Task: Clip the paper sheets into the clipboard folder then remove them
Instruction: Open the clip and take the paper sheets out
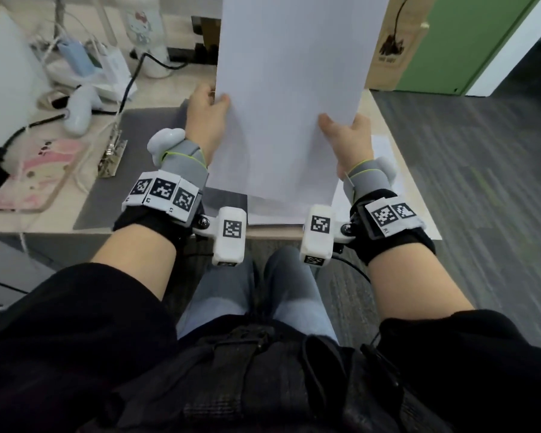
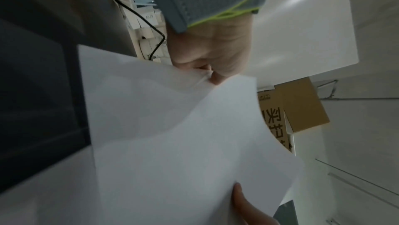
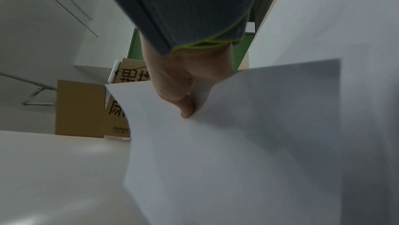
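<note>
A stack of white paper sheets (image 1: pixel 289 98) stands upright above the desk, its bottom edge near the front. My left hand (image 1: pixel 205 120) pinches the stack's left edge with the thumb on the near face. My right hand (image 1: pixel 350 135) pinches the right edge the same way. The dark grey clipboard folder (image 1: pixel 144 170) lies open on the desk under and left of the sheets, its metal clip (image 1: pixel 113 154) at the left side. In the left wrist view the sheets (image 2: pixel 172 143) bend between my left hand (image 2: pixel 207 68) and the other hand's thumb. The right wrist view shows my right hand (image 3: pixel 185 95) gripping the sheets (image 3: pixel 248 151).
A white game controller (image 1: pixel 82 110), cables and a pink mat (image 1: pixel 38 173) sit at the desk's left. Another loose white sheet (image 1: pixel 384 157) lies on the desk at the right. A cardboard box (image 1: pixel 391 42) and a green panel (image 1: pixel 469 42) stand behind. My knees are below the desk edge.
</note>
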A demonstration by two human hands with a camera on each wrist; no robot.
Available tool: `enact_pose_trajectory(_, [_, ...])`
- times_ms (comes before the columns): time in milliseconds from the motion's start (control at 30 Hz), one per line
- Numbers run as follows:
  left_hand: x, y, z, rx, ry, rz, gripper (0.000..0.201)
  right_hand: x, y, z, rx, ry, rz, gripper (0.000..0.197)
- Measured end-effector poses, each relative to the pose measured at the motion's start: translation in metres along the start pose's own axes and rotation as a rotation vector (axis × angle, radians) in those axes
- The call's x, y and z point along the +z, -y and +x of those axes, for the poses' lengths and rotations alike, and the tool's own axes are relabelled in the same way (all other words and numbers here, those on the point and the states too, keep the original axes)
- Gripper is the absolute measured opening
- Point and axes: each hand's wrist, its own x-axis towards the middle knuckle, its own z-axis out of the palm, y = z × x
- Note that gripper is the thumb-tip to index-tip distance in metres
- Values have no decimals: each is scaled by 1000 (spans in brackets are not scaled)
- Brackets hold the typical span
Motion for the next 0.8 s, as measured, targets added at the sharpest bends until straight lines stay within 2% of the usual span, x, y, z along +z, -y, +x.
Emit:
enact_pose_trajectory(133, [-26,11,0,-62,-21,72,38,22,-11,6,85,-10,-78,12])
enact_pose_trajectory(167, [-34,13,-1,-82,-60,119,41,28,-14,6,106,1,-101,7])
enact_pose_trajectory(233, [-54,20,-4,-128,-184,265,48,40,-20,3,143,23,-157,13])
enact_pose_trajectory(267, [-68,25,-4,-161,-257,336,51,48,-24,1,166,42,-171,9])
enact_pose_trajectory(333, [-90,34,-6,-230,-361,458,56,58,-30,-2,209,55,-203,26])
enact_pose_trajectory(433, [-112,42,-13,-346,-388,589,50,72,-35,-2,245,106,-302,32])
enact_pose_trajectory(567, [-135,57,-12,-482,-333,731,39,95,-45,-1,285,155,-396,36])
enact_pose_trajectory(700, [-153,65,-5,-484,-333,703,41,113,-54,1,329,177,-469,36])
enact_pose_trajectory(800, [-163,73,2,-475,-330,469,49,127,-61,4,358,191,-481,40])
